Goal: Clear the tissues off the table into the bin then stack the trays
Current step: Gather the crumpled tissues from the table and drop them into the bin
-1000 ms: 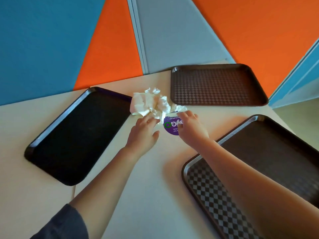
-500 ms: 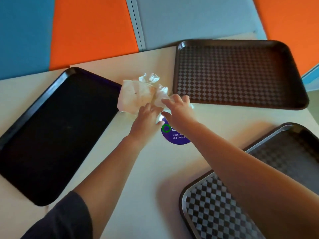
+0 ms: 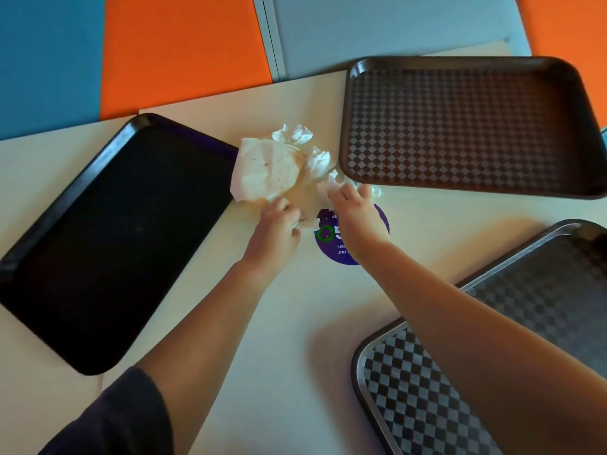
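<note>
Head view: left hand grips crumpled tissues; right hand presses them, fingers straight, between black tray and brown tray on the bench.

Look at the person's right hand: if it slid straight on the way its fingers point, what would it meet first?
The right hand points up-left at the crumpled tissues, which its fingertips already seem to touch. Contact itself is hard to confirm.

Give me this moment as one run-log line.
stage: gathering tissues | left hand: grips tissues | right hand: on tissues, grip unclear | trays: three, unstacked | bin: not in view
</note>
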`<action>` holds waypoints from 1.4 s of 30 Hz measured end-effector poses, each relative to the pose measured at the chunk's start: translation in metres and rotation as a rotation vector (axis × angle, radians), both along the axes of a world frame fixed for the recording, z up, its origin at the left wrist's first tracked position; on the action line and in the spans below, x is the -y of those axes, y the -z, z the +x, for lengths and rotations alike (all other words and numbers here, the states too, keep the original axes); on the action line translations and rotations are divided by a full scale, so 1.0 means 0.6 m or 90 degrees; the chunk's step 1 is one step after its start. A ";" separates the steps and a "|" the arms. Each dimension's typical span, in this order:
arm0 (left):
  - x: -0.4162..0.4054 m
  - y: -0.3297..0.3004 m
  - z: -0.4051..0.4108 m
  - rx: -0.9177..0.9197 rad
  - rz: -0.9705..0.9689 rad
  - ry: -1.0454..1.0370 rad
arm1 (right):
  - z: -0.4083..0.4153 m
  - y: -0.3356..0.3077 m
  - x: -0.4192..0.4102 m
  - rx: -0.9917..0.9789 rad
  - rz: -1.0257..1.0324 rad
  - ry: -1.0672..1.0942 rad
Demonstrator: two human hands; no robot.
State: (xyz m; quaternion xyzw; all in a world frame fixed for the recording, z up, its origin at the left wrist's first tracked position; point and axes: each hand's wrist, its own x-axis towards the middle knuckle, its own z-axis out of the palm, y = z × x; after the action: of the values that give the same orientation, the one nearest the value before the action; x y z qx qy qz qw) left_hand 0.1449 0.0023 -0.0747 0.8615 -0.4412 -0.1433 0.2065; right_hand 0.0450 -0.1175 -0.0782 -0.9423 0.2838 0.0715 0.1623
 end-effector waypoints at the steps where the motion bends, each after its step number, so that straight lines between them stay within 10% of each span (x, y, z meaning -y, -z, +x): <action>1: -0.001 0.000 -0.003 0.000 -0.001 0.000 | 0.000 0.000 0.002 0.016 0.004 -0.002; 20: -0.099 -0.095 -0.093 0.038 -0.082 0.121 | -0.134 -0.097 -0.141 0.201 0.017 0.104; 42: -0.046 -0.190 -0.521 0.111 -0.202 0.536 | -0.632 -0.176 -0.237 0.245 -0.132 0.516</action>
State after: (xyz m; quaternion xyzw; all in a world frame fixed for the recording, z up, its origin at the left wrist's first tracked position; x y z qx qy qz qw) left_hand -0.1677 0.0302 0.0393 0.5735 -0.7852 -0.0726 0.2219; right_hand -0.3344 0.0245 0.0274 -0.7629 0.5996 -0.2028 0.1317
